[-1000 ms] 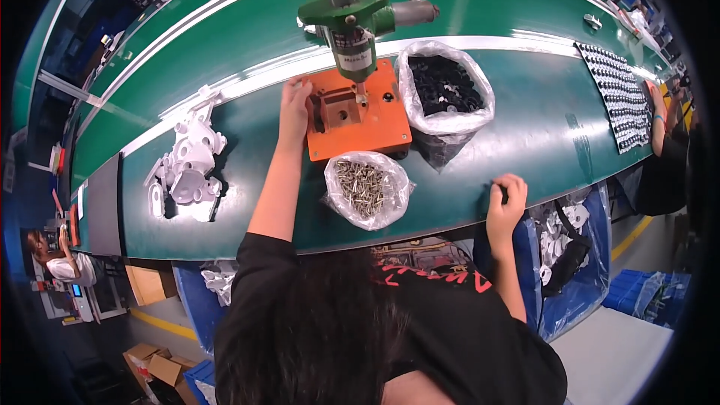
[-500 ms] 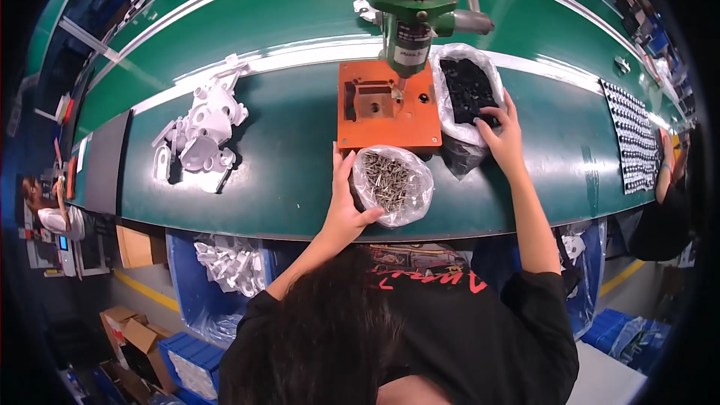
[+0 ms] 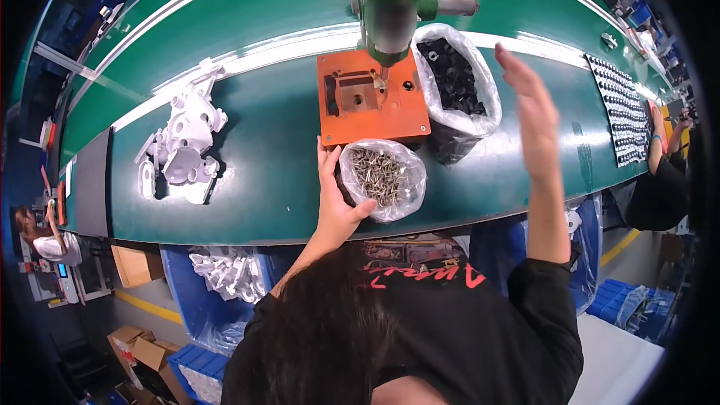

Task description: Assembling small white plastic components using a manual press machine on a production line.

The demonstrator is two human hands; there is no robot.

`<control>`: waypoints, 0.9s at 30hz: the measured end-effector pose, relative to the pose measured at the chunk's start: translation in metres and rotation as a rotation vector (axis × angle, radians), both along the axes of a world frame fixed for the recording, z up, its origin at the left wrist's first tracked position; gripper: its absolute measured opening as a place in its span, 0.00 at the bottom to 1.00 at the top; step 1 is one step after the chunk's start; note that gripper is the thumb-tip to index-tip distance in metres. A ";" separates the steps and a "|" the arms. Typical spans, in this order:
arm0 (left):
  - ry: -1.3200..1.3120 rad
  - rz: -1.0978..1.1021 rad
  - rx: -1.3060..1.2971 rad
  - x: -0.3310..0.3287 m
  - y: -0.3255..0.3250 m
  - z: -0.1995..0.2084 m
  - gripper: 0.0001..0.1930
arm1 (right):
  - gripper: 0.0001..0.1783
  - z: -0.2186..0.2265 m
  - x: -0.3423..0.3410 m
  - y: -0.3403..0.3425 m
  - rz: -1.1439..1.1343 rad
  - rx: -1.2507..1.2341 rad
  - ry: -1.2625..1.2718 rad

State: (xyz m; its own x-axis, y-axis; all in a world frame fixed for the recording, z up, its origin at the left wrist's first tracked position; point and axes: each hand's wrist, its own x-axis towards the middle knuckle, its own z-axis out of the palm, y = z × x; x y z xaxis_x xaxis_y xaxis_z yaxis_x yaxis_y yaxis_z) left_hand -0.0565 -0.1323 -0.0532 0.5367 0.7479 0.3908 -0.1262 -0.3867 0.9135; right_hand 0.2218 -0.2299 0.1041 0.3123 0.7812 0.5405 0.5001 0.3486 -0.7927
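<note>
My left hand (image 3: 337,206) is curled round the left side of a clear plastic-lined bag of small metal pins (image 3: 381,178), its thumb on the near rim. My right hand (image 3: 531,109) is raised to the right of a clear bag filled with small black parts (image 3: 454,79), apart from it, fingers stretched out and nothing seen in them. Just beyond the pins, an orange fixture block (image 3: 371,124) with a metal recess sits beneath a green press (image 3: 390,19).
A heap of white plastic parts (image 3: 184,135) lies on the left of the green bench (image 3: 274,157). Rows of black-and-white parts (image 3: 621,109) lie at the right, near a co-worker's arm (image 3: 658,135). Below the bench edge, a blue bin (image 3: 176,274) holds more white parts.
My right hand has left the bag of black parts and swung up and to the right, its fingers straightening. The left hand stays on the pin bag. The view has shifted slightly.
</note>
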 end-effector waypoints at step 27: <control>0.073 0.223 0.173 -0.032 0.018 0.085 0.36 | 0.23 0.175 0.068 -0.180 0.314 -0.344 0.067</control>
